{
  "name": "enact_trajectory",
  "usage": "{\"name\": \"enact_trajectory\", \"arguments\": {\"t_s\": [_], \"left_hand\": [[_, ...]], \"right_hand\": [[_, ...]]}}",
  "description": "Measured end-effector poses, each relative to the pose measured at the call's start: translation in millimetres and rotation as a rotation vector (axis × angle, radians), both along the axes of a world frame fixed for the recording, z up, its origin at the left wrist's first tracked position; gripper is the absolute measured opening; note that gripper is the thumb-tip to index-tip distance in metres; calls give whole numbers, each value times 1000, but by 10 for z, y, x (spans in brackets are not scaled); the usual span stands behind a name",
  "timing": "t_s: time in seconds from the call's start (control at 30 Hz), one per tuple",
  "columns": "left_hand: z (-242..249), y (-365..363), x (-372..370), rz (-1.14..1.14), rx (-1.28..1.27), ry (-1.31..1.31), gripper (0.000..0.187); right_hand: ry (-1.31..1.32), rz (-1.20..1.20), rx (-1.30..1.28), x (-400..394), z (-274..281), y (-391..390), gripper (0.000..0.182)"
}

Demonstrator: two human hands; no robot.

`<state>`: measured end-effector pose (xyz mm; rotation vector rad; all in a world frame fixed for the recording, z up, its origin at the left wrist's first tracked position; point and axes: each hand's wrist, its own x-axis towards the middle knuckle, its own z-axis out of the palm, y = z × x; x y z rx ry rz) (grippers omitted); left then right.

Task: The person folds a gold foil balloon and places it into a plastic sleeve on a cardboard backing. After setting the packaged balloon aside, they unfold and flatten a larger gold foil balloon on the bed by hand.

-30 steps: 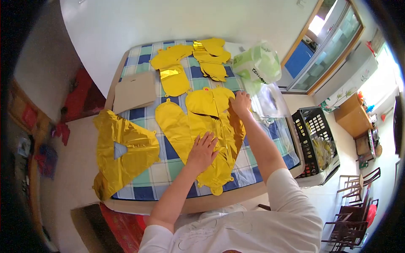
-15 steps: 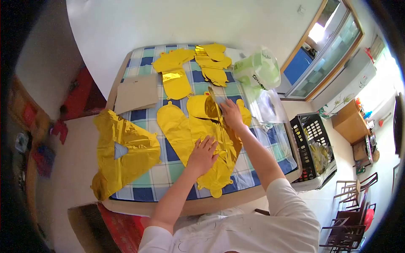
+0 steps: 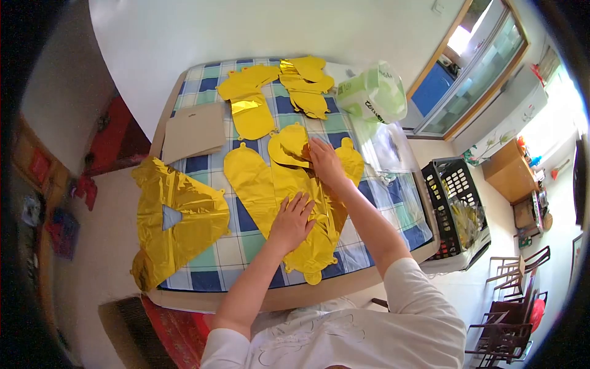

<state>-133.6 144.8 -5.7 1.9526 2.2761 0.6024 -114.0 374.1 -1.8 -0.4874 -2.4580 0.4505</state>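
A gold foil balloon (image 3: 248, 182), flat and uninflated, lies in the middle of the bed with creased, partly folded layers. My left hand (image 3: 292, 221) rests on its lower middle, fingers spread and palm down. Higher up, my right hand (image 3: 327, 162) presses on the balloon's upper fold with fingers stretched out; the fingertips touch the edge of a folded-over flap (image 3: 294, 140). To the left lies another flat gold foil balloon (image 3: 178, 212), shaped like a letter A, with a triangular hole. Neither hand touches it.
Two more gold foil balloons (image 3: 252, 114) (image 3: 309, 86) lie toward the wall. Grey-brown cardboard (image 3: 195, 132) is at the left of the checked bed (image 3: 206, 261). A green-and-white plastic package (image 3: 373, 95) and clear plastic bags (image 3: 384, 150) lie at right, beside a black crate (image 3: 452, 212).
My right hand has moved up and left, and the flap that stood up beside it now lies folded over to the left. My left hand stays spread on the balloon.
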Motion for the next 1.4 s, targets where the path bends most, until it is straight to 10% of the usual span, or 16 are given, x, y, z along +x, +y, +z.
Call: {"name": "enact_trajectory", "arguments": {"t_s": [0.33, 0.53, 0.73, 1.1, 1.4], "left_hand": [[-9, 0, 17, 10, 30, -1, 50], [-47, 2, 11, 8, 50, 44, 50], [-17, -3, 4, -3, 56, -1, 51], [-47, -2, 2, 8, 102, -31, 49], [-70, 21, 0, 16, 68, -5, 49]], "right_hand": [[9, -29, 233, -299, -290, 78, 31], [-341, -26, -129, -342, 147, 160, 27], [25, 29, 36, -115, -67, 224, 24], [-205, -669, -242, 1284, 185, -154, 23], [-153, -657, -294, 1241, 65, -175, 22]]}}
